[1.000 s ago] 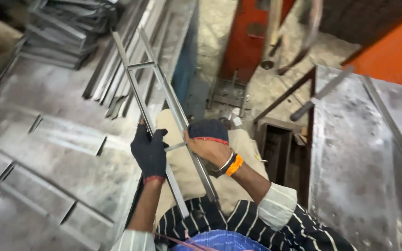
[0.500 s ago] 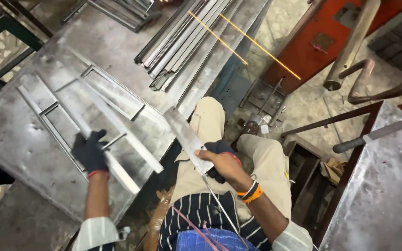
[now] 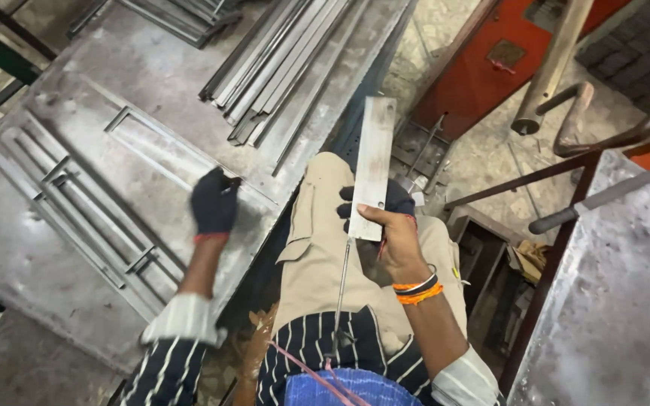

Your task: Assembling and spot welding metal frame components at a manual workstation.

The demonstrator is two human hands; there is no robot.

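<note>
Closest to the seated person, the right hand grips the lower end of a flat metal strip, held upright above the lap. Further out, the gloved left hand rests curled on a flat steel frame lying on the table. Beyond lie bundled steel bars.

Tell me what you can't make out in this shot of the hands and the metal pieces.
- Head view: the left hand is in a dark glove over the steel table; whether it grips anything is unclear.
- The right hand holds a flat metal strip; its fingers cover the strip's lower end.
- A thin rod below the strip disappears against the striped shirt.
- The stack of metal bars is cut off by the top edge.
</note>
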